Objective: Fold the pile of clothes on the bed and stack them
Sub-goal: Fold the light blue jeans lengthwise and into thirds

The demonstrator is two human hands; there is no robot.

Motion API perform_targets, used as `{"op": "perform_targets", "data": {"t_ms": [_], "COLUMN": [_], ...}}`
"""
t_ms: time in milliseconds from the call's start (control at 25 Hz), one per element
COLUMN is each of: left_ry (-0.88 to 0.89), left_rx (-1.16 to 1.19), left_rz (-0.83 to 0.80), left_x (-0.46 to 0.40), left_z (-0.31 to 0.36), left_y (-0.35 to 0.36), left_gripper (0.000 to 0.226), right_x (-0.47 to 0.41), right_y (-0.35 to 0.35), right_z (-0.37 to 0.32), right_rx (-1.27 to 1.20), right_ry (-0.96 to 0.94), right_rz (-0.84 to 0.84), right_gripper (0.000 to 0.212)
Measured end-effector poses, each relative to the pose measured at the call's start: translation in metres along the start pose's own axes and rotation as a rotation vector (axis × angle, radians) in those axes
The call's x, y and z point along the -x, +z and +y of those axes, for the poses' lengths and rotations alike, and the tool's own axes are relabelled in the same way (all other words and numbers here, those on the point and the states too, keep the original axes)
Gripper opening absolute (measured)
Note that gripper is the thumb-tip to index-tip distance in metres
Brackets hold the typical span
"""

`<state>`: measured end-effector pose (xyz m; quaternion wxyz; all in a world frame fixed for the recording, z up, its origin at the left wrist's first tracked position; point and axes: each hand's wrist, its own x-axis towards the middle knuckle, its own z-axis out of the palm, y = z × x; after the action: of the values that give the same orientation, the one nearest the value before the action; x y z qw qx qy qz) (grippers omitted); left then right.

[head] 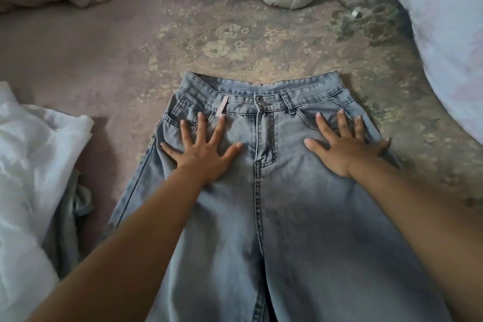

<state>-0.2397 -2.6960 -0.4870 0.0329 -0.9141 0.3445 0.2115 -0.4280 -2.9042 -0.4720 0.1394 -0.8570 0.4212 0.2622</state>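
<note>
Smoothing the jeans before the fold

Splayed fingers (200, 119) of left hand (202, 154) and right hand (345, 150) press flat on jeans (261, 204), mid-frame on bed (104, 55); next probably folding leg over leg; white clothes (31, 154) wait lower left

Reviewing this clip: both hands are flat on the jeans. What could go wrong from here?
1. The jeans run out of the frame's lower edge, so the legs may lie uneven, unseen, and fold crookedly.
2. The white cloth lies close to the jeans' left side and could get caught in a sideways fold.
3. The left hand and right hand press only near the waistband; lower wrinkles may stay and get folded in.
</note>
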Motion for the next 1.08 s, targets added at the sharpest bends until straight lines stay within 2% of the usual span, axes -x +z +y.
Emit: {"op": "perform_targets", "data": {"t_ms": [120,240,320,440,600,680,720,760,800,880,920,960,1040,1080], "left_ry": [0.006,-0.039,-0.018,0.116,0.087,0.181,0.251,0.295,0.338,0.402,0.396,0.359,0.185,0.095], "left_rx": [-0.108,-0.111,-0.099,-0.006,0.051,0.116,0.150,0.177,0.179,0.230,0.292,0.408,0.682,0.771], "left_rz": [0.043,-0.089,-0.152,-0.117,-0.086,0.051,0.069,-0.003,-0.008,-0.131,-0.237,-0.274,-0.185,-0.112], "left_x": [-0.001,-0.005,0.021,0.125,0.240,0.291,0.318,0.347,0.373,0.411,0.424,0.434,0.444,0.447], "left_z": [0.001,0.004,0.018,0.038,0.055,0.066,0.071,0.074,0.074,0.072,0.071,0.071,0.076,0.083], "left_y": [0.014,-0.010,-0.006,0.051,0.085,0.089,0.093,0.102,0.117,0.134,0.142,0.151,0.160,0.157], "left_gripper": [0.076,0.077,0.074,0.065,0.057,0.060,0.062,0.065,0.071,0.086,0.093,0.093,0.075,0.065], "right_x": [-0.007,0.009,0.046,0.121,0.192,0.239,0.267,0.298,0.329,0.376,0.390,0.399,0.402,0.400], "right_y": [0.004,-0.004,0.015,0.074,0.096,0.103,0.112,0.124,0.137,0.163,0.177,0.191,0.210,0.215], "right_z": [-0.003,-0.010,-0.005,0.022,0.055,0.072,0.082,0.093,0.105,0.127,0.135,0.141,0.147,0.147], "right_rx": [0.025,0.039,0.003,-0.001,-0.036,-0.164,-0.217,-0.243,-0.251,-0.274,-0.301,-0.338,-0.455,-0.486], "right_ry": [0.021,0.020,-0.010,-0.112,-0.196,-0.193,-0.195,-0.192,-0.182,-0.116,-0.071,-0.038,0.035,0.074], "right_rz": [0.028,-0.028,-0.056,-0.077,-0.236,-0.183,-0.117,-0.060,-0.029,-0.061,-0.090,-0.094,-0.052,-0.011], "right_gripper": [0.070,0.070,0.069,0.070,0.066,0.063,0.061,0.061,0.063,0.071,0.077,0.085,0.095,0.094]}}
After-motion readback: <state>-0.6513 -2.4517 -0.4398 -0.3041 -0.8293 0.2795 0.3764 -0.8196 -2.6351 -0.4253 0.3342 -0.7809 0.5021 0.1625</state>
